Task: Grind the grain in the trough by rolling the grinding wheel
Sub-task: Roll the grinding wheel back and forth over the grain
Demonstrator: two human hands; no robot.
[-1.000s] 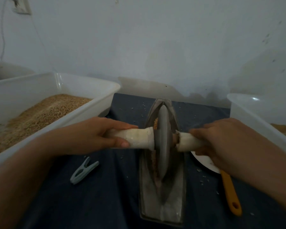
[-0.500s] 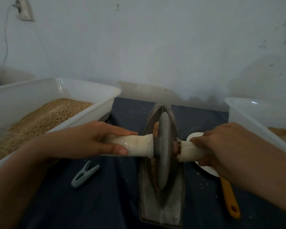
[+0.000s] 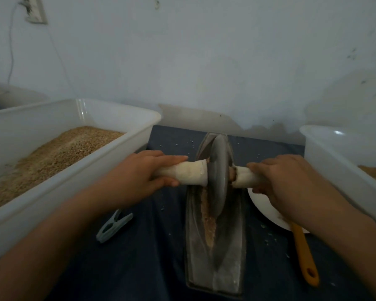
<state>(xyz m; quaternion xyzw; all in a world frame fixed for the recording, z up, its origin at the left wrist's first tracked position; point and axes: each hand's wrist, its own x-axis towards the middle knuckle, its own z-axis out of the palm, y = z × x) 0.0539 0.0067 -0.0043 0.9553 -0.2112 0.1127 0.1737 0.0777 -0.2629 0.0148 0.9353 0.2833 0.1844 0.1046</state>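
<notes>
Between the hands, the wheel (image 3: pixel 220 174) stands on edge in the trough (image 3: pixel 232 257), toward its far end, with grain (image 3: pixel 210 224) trailing nearer. Left hand (image 3: pixel 139 177) and right hand (image 3: pixel 284 181) each grip a wrapped handle (image 3: pixel 191 175). It looks heavy and rigid; best held near the disc

A tub of grain (image 3: pixel 52 153) lies left of the left hand (image 3: pixel 137 177). The grinding wheel (image 3: pixel 220 177) stands in the trough (image 3: pixel 232 246) between both hands. A plate (image 3: pixel 263 207) lies under the right hand (image 3: pixel 284 181).
</notes>
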